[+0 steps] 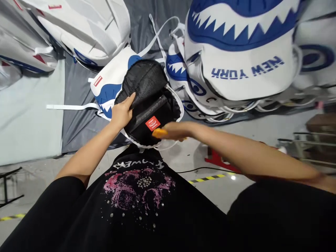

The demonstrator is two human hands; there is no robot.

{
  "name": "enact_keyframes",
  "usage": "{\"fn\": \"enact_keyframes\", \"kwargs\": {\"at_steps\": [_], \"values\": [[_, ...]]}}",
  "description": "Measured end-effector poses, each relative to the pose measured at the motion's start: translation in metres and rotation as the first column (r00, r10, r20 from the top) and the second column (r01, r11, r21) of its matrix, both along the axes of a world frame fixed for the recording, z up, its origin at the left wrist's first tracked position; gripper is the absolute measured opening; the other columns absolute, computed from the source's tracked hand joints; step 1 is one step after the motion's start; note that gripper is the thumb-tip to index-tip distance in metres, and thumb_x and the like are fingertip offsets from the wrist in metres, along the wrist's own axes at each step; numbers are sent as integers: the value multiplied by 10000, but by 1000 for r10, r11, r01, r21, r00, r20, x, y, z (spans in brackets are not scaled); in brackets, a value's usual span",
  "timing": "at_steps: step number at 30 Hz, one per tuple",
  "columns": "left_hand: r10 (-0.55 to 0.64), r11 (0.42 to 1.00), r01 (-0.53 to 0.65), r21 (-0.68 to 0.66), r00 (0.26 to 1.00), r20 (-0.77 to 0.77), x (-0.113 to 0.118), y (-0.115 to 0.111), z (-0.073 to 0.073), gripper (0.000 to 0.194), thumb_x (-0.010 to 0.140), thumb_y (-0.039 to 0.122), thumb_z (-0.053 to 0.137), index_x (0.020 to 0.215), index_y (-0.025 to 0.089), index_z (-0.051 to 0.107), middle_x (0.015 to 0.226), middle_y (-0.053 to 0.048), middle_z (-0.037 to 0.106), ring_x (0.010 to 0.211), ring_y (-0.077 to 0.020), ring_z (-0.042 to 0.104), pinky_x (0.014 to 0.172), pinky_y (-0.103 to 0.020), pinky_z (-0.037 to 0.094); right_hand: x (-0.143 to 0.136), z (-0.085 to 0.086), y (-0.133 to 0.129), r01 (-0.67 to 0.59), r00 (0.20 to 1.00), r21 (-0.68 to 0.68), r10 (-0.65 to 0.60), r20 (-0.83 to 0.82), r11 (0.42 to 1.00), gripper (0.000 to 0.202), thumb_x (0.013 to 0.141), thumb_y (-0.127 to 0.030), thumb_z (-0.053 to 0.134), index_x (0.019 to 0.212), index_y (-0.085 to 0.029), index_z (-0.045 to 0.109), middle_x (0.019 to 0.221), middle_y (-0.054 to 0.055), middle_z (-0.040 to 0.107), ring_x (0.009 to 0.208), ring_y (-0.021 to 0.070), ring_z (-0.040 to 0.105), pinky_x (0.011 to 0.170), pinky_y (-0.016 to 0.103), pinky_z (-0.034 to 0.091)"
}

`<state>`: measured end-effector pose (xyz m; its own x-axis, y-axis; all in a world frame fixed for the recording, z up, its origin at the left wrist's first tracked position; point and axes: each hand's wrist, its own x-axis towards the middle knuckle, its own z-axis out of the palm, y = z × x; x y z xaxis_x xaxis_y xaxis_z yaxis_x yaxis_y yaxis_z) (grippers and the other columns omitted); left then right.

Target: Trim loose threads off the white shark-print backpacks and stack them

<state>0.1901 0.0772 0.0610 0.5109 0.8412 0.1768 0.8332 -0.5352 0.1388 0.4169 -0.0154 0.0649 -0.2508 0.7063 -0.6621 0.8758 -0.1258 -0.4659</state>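
A white and blue backpack [112, 75] lies on the grey cloth with its black lining exposed. Inside it are a red label [152, 123] and a dark mesh pocket [149, 82]. My left hand [122, 112] grips the black lining at the left side of the opening, thumb and fingers on the fabric. Over the lower right rim of the opening, my right hand [177, 131] is closed around an orange tool [159, 133], whose front end is beside the red label. The rest of the tool is hidden by my fingers.
White backpacks [86, 28] are piled at the upper left. A large "NEW YORK" backpack [246, 56] lies on others at the right. A white strap [70, 106] stretches left across the grey cloth [78, 131]. Brown stools [321, 124] stand far right.
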Motion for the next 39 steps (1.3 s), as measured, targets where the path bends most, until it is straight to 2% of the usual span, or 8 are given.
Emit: {"fn": "enact_keyframes", "kwargs": {"at_steps": [4, 6, 10, 14, 21, 26, 30, 39], "values": [[25, 1000, -25, -19, 1000, 9, 7, -10, -4, 665, 871, 154, 604, 1512, 268, 471, 1437, -95, 597, 1276, -281, 621, 1029, -427, 549, 41, 5, 54, 196, 892, 431, -342, 294, 881, 453, 1008, -430, 495, 1283, -89, 610, 1184, 221, 681, 1082, 311, 669, 859, 380, 536], [39, 999, -39, -24, 999, 7, 7, -13, -9, 682, 856, 111, 586, 1509, 271, 473, 1440, -97, 593, 1283, -280, 615, 1032, -444, 548, 41, -8, 76, 187, 853, 456, -375, 364, 870, 428, 1000, -372, 510, 1300, -86, 617, 1284, 235, 643, 1181, 330, 635, 935, 403, 519], [95, 995, -94, -11, 993, 64, 5, -14, -20, 714, 822, 37, 549, 1501, 251, 488, 1464, -117, 566, 1324, -272, 581, 1040, -440, 549, 40, -31, 50, 147, 863, 128, -190, 468, 981, 368, 975, -352, 566, 1198, -81, 678, 1099, 222, 713, 1048, 310, 699, 867, 371, 547], [79, 997, -77, -24, 990, 113, 9, -16, -23, 710, 825, 31, 533, 1506, 224, 483, 1485, -140, 543, 1342, -286, 562, 1045, -447, 547, 55, -20, -1, 155, 937, -239, -66, 342, 959, 397, 974, -474, 567, 1113, -123, 690, 782, 114, 708, 689, 222, 704, 657, 314, 555], [24, 999, -22, -43, 998, 61, 12, -15, -23, 708, 837, 37, 510, 1519, 223, 466, 1521, -150, 501, 1375, -297, 527, 1067, -448, 525, 42, -21, -14, 94, 975, -310, -24, 223, 946, 383, 971, -440, 579, 1221, -158, 646, 787, 75, 705, 639, 199, 689, 620, 292, 538], [-10, 999, 12, -42, 999, 39, 11, -12, -26, 710, 836, 48, 512, 1521, 230, 462, 1533, -153, 484, 1391, -300, 509, 1092, -459, 499, 43, -33, -21, 212, 917, -28, -189, 352, 977, 442, 1009, -473, 479, 1250, -133, 627, 907, 125, 726, 693, 203, 704, 684, 313, 541], [-48, 998, 50, -45, 998, 40, 10, -11, -28, 734, 822, 60, 534, 1530, 237, 450, 1550, -156, 462, 1407, -321, 485, 1110, -481, 477, 38, -31, -19, 114, 971, -260, -52, 235, 959, 421, 982, -456, 545, 1241, -137, 640, 839, 100, 714, 610, 193, 672, 611, 307, 530], [-166, 985, 165, -44, 986, -13, -3, -4, -22, 759, 843, 339, 736, 1531, 230, 434, 1595, -162, 395, 1471, -342, 387, 1178, -489, 391, 49, -9, 21, 140, 966, -221, -85, 243, 965, 422, 1014, -382, 490, 1290, -75, 576, 675, 31, 622, 472, 146, 544, 582, 321, 505]]}}
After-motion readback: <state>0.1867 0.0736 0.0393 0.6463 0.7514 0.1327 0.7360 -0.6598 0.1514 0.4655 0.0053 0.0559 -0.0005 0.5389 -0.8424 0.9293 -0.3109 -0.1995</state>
